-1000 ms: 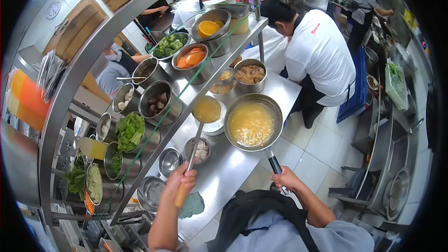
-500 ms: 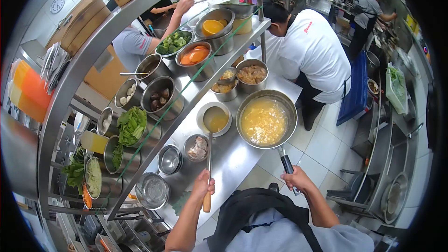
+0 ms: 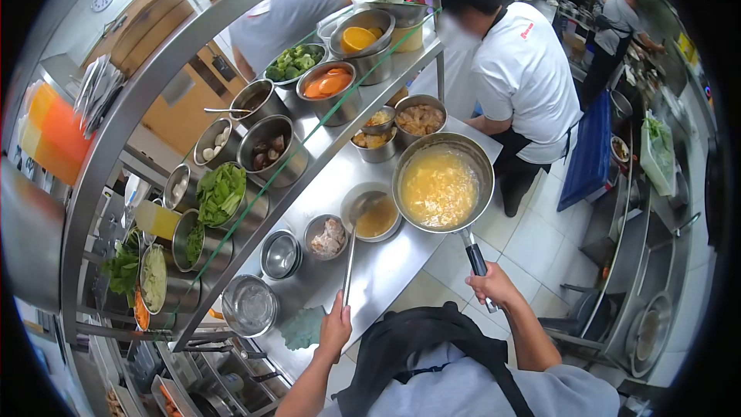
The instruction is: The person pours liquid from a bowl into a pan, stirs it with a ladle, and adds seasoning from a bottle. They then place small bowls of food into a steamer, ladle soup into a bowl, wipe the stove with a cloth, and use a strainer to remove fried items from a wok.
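My right hand [image 3: 494, 284] is closed round the black handle of a steel pan [image 3: 445, 182], which holds a yellow, lumpy liquid and hangs beside the counter's right edge. With my left hand [image 3: 336, 326] I grip a long ladle [image 3: 350, 266] by its handle. The ladle's bowl is at a white-rimmed bowl [image 3: 378, 220] of yellowish liquid, just left of the pan. Near that bowl on the steel counter stand a small bowl of pale raw meat [image 3: 326, 237] and stacked empty steel bowls [image 3: 280, 255].
A steel shelf [image 3: 309, 179] with tubs of vegetables slants over the counter on the left. A person in a white shirt [image 3: 521, 81] bends at the counter's far end. Another person's grey sleeve [image 3: 285, 27] shows behind the shelf. A green cloth [image 3: 302, 329] lies at the near left.
The ladle's bowl has tilted and shifted slightly, and my left hand has moved down and left. The pan has moved a little. The person in white has straightened somewhat.
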Demonstrator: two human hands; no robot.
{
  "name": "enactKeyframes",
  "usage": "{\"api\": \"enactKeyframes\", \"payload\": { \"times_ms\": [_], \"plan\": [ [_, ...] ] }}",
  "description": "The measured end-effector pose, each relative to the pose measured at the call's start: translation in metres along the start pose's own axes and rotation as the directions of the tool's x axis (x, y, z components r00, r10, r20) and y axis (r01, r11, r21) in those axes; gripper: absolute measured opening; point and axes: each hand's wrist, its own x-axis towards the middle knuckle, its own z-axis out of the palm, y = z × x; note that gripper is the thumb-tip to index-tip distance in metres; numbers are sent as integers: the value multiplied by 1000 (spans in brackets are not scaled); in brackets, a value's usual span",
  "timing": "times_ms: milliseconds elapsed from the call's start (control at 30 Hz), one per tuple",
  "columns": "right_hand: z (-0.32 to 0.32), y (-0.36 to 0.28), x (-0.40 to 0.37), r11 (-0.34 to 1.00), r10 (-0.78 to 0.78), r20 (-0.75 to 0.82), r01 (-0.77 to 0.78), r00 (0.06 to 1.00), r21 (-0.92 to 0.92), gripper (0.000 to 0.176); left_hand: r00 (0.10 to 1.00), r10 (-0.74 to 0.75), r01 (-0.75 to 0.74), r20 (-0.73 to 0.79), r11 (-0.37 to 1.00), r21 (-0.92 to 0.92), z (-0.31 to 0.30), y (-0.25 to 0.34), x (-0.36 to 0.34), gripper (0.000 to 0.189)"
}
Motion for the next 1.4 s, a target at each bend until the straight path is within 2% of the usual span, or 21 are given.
{"api": "enactKeyframes", "payload": {
  "times_ms": [100, 167, 200, 233, 300, 367, 433, 467, 533, 633, 800, 1000, 1067, 1100, 1167, 1200, 1233, 1267, 1300, 1367, 1400],
  "plan": [
    [3, -2, 12, 1000, 1, 17, -1, 1000, -6, 18, 999, 39, -40, -15, 996, -86, 6, -30, 6, 52],
    [8, -4, 18, 1000, -15, 18, 15, 1000, -25, 18, 993, -115, 120, 33, 957, -265, 2, -49, 7, 52],
    [10, -5, 21, 998, -27, 31, 28, 999, -50, 18, 995, -95, 96, 20, 942, -321, -14, -37, 6, 52],
    [12, -5, 25, 998, -22, 26, 23, 999, -51, 18, 998, -55, 54, 4, 960, -275, -26, -33, 12, 53],
    [18, -5, 35, 996, -32, 70, 38, 997, -84, 21, 992, 122, -122, -1, 989, -84, -75, 28, 23, 53],
    [24, -6, 46, 994, -31, 98, 41, 995, -99, 21, 942, 330, -331, -58, 944, -3, -88, 49, 49, 53],
    [30, -2, 60, 994, -42, 113, 53, 993, -97, 19, 949, 312, -314, 36, 941, 124, -97, 66, 75, 54],
    [35, -6, 62, 993, -47, 119, 59, 992, -101, 19, 950, 311, -312, 26, 942, 125, -97, 68, 88, 54],
    [48, -15, 63, 990, -69, 109, 82, 992, -115, 17, 946, 324, -311, 5, 903, 298, -96, 70, 108, 55],
    [58, -24, 66, 978, -93, 88, 108, 992, -180, 16, 957, 291, -281, 24, 895, 346, -112, 80, 119, 55],
    [62, -22, 80, 936, -167, 58, 177, 984, -305, 16, 952, 306, -295, -2, 919, 261, -116, 62, 109, 52],
    [69, -28, 77, 883, -179, 8, 165, 984, -439, 15, 966, 259, -259, 11, 966, 3, -96, 32, 79, 48],
    [70, -30, 75, 856, -184, -7, 157, 983, -493, 15, 930, 367, -367, -28, 930, -5, -85, 16, 74, 48],
    [71, -31, 74, 837, -205, -18, 166, 979, -521, 14, 930, 366, -367, -30, 930, -9, -89, 21, 67, 48],
    [70, -28, 76, 816, -229, -31, 175, 973, -550, 13, 963, 262, -269, 64, 953, 142, -104, 43, 46, 51],
    [66, -22, 82, 756, -313, -37, 225, 949, -615, 13, 963, 263, -269, 63, 953, 139, -109, 51, 44, 51],
    [67, -21, 82, 686, -393, -34, 268, 919, -676, 14, 959, 279, -282, 48, 933, 221, -113, 60, 45, 53],
    [67, -21, 82, 682, -391, -28, 269, 920, -680, 14, 956, 293, -288, 31, 909, 302, -116, 66, 47, 56],
    [68, -27, 77, 679, -348, -48, 216, 936, -702, 16, 957, 288, -282, 24, 912, 298, -113, 65, 53, 56],
    [70, -32, 76, 665, -307, -65, 166, 949, -728, 20, 876, 472, -411, -98, 838, 358, -104, 58, 69, 60],
    [70, -31, 75, 668, -313, -57, 177, 948, -723, 19, 876, 471, -411, -104, 841, 353, -102, 54, 70, 60]
  ]
}}
